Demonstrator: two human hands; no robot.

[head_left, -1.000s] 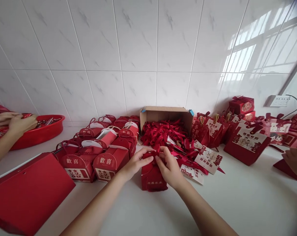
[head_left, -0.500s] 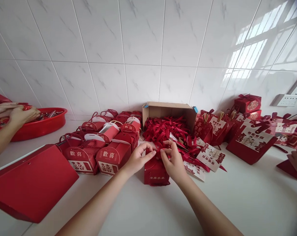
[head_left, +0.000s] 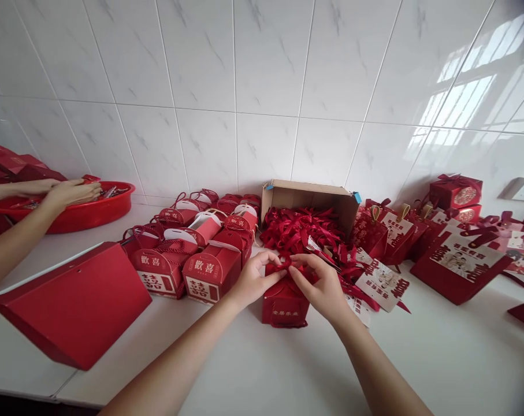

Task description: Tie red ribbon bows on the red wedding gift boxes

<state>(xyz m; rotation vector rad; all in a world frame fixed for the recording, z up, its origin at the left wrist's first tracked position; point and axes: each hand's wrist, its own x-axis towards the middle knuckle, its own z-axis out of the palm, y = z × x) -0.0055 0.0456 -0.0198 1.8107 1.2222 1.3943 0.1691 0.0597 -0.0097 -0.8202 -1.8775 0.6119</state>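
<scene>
A small red gift box (head_left: 285,305) with gold lettering stands on the white counter (head_left: 287,370) in front of me. My left hand (head_left: 255,278) and my right hand (head_left: 321,284) meet over its top, both pinching a red ribbon (head_left: 286,264) there. Just behind lies a cardboard box (head_left: 310,197) on its side, spilling several red ribbons (head_left: 300,228).
Rows of red handled gift boxes (head_left: 192,254) stand at the left. A large flat red box (head_left: 77,303) lies near the counter's front edge. Another person's hands (head_left: 69,190) work over a red basin (head_left: 77,211) at far left. Red gift bags (head_left: 459,263) crowd the right.
The view has shifted right and down slightly. My fingers have closed in together on the ribbon atop the small box. The other person's hands have moved over the basin.
</scene>
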